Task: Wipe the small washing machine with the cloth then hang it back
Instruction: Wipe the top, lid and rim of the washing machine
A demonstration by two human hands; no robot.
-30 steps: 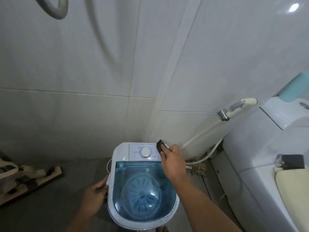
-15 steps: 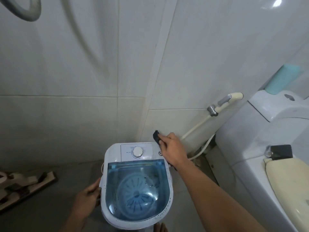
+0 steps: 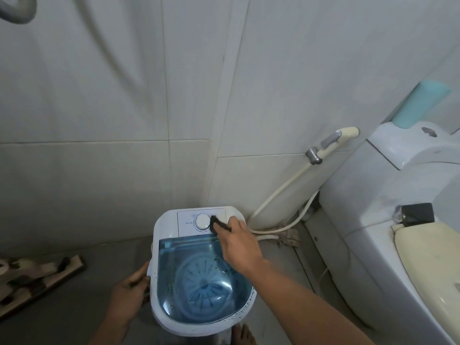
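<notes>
Small washing machine (image 3: 174, 250), white w/ clear blue lid (image 3: 199, 277), is standing on the gray floor (image 3: 74, 307) in the corner, far edge near the tiled wall (image 3: 124, 120). Right hand (image 3: 239, 242) is reaching across the lid to the control panel (image 3: 185, 224) at the far end; fingers are closed around a dark cloth (image 3: 217, 226), pressing it on the panel just right of the white dial (image 3: 202, 222), touching its edge. Most of the cloth is hidden under the hand. Left hand (image 3: 129, 297) is lying at the machine's near-left side, fingers (image 3: 142, 275) curled against the rim, thumb side touching the casing; full wrap cannot be told. Spray hose (image 3: 281, 190) is hanging on the wall to the right, toilet (image 3: 388, 220) further right. Bare toes (image 3: 242, 334) are showing at the near edge.
</notes>
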